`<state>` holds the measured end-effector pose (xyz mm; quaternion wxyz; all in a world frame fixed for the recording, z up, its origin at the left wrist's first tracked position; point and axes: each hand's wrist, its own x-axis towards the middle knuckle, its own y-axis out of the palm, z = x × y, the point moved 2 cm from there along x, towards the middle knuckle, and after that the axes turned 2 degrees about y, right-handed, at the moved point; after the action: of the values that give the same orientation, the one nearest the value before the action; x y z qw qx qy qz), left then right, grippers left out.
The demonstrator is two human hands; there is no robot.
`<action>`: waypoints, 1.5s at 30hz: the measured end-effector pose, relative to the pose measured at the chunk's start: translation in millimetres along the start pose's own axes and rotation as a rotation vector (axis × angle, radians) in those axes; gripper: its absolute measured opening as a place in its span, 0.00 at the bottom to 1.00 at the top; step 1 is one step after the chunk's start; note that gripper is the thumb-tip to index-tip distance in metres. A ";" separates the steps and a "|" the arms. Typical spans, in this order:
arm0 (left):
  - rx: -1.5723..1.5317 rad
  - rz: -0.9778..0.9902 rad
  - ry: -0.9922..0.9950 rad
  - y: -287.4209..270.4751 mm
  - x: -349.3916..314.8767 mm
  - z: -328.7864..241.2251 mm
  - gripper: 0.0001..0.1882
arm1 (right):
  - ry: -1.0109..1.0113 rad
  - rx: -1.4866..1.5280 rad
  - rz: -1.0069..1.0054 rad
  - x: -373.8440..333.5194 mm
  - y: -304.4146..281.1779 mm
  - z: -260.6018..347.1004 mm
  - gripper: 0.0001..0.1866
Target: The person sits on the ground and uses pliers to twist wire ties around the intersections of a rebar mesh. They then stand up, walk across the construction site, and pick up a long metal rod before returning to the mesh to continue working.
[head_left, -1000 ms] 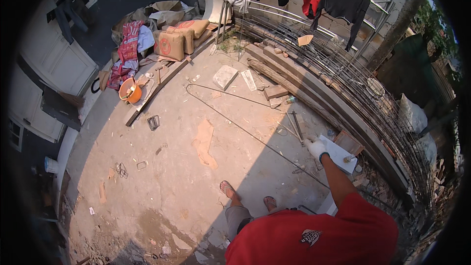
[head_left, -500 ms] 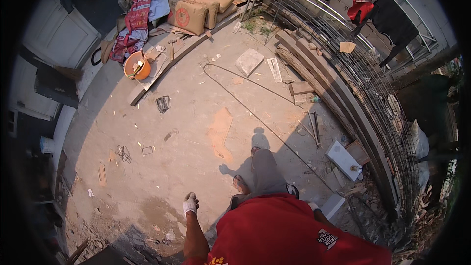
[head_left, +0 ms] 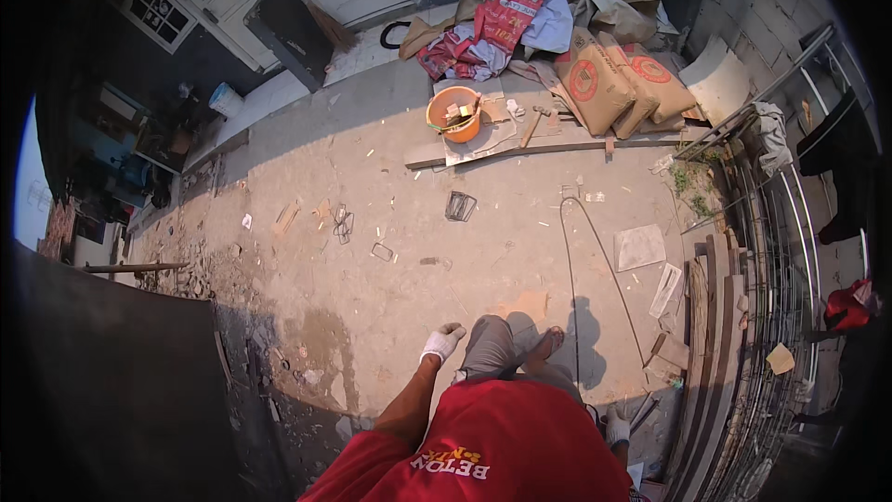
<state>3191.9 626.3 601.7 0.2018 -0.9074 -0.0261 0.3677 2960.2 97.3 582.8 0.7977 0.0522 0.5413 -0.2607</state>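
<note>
Your gloved left hand (head_left: pixel 440 343) hangs loosely curled, empty; the right hand (head_left: pixel 617 428) I cannot tell. Tan cement sacks (head_left: pixel 609 79) with red round labels lie at one o'clock beside the orange bucket (head_left: pixel 453 113).

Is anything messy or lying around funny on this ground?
Yes. Bent wire loops and wood scraps lie scattered over the concrete floor, and a long steel rod curves across it. Both gloved hands, left hand and right hand, hold nothing.
</note>
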 end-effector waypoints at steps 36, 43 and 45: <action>0.056 0.131 0.491 261.9 362.0 -764.6 0.26 | -0.325 -0.269 0.137 258.8 121.7 852.3 0.14; 0.127 0.129 0.265 335.5 475.9 -779.1 0.28 | -0.306 0.101 0.141 337.2 44.3 949.2 0.14; 0.174 0.058 0.057 337.8 505.0 -717.2 0.28 | -0.412 -0.038 0.029 356.5 9.0 1025.1 0.11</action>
<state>4011.7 166.4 604.6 0.2699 -0.8969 0.0381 0.3482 3921.0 -397.9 682.2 0.8961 -0.0096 0.3707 -0.2439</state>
